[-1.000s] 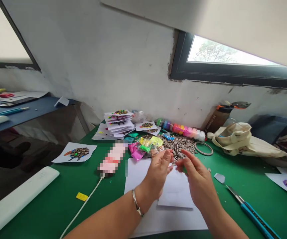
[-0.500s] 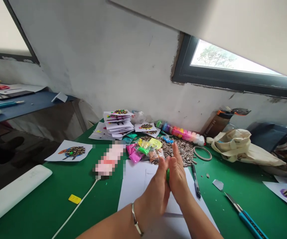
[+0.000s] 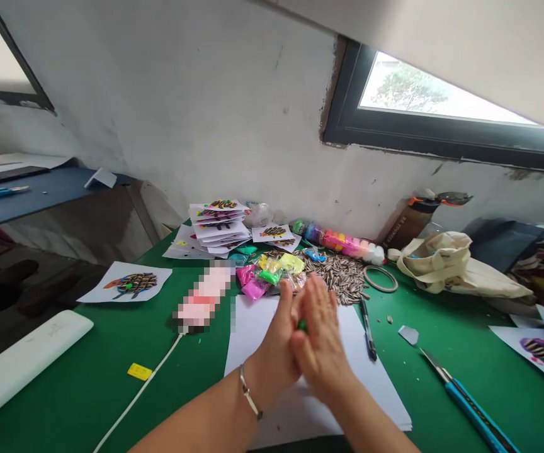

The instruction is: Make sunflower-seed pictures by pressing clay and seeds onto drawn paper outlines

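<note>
My left hand (image 3: 274, 343) and my right hand (image 3: 323, 343) are pressed palm to palm above the white paper (image 3: 243, 327), fingers straight and pointing away from me. Between the palms sits a small lump of green modelling clay (image 3: 302, 324); only a sliver of it shows and its full shape is hidden. A silver bracelet (image 3: 249, 396) circles my left wrist. Just beyond the fingertips lie bright clay packets (image 3: 255, 289) and a heap of striped sunflower seeds (image 3: 347, 277). A black pen (image 3: 368, 330) rests along the paper's right side.
A blue craft knife (image 3: 470, 402) lies blade out at right, near a tape ring (image 3: 380, 279) and a cloth bag (image 3: 442, 264). Stacked seed pictures (image 3: 218, 229) stand at the back. On the left are a turtle picture (image 3: 128, 283), a blurred pink item (image 3: 206, 296) and a white bar (image 3: 31, 365).
My palms have slid against each other, the right hand turning more over the left, with the green clay still between them. The camera view has shifted slightly.
</note>
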{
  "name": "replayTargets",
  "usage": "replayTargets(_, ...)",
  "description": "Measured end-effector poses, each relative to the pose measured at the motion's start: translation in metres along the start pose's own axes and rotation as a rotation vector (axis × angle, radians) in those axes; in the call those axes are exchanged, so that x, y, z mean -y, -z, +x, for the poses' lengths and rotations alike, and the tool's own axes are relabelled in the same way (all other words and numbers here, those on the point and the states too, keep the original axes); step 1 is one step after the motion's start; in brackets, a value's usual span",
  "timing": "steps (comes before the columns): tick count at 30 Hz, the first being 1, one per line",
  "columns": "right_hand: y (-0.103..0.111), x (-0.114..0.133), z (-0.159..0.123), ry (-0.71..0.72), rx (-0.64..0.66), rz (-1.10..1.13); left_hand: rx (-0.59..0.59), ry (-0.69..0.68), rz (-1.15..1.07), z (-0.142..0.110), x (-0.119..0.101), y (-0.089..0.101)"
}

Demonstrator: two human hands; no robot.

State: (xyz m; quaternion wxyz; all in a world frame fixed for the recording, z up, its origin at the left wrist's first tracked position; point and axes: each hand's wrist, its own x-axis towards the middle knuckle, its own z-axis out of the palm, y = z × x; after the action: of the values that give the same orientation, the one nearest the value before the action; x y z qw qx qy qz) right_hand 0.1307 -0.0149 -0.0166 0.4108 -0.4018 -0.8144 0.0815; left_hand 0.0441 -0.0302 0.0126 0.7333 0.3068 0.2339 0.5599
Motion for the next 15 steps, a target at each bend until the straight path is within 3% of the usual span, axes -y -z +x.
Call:
replayTargets(2,0.002,0.020,-0.004,0.120,0.122,0.117,0.024,-0.005,-0.011,-0.002,-0.002,0.000)
replayTargets(4,0.006,0.025,-0.003,0.141,0.120,0.183,0.049,0.017,-0.015,-0.002,-0.004,-0.003)
replayTargets(7,0.012,-0.001,0.005,-0.060,-0.056,0.068,0.124,0.089,-0.038,0.003,-0.007,-0.007)
replayTargets(10,0.011,-0.022,0.007,-0.120,-0.078,-0.112,0.182,0.184,-0.116,0.011,-0.007,-0.003)
replayTargets(11,0.009,-0.019,0.006,-0.076,-0.063,-0.117,0.165,0.188,-0.127,0.012,-0.006,-0.001)
replayTargets(15,0.010,0.022,-0.004,0.155,0.193,0.109,0.021,0.092,-0.051,0.008,0.003,0.005)
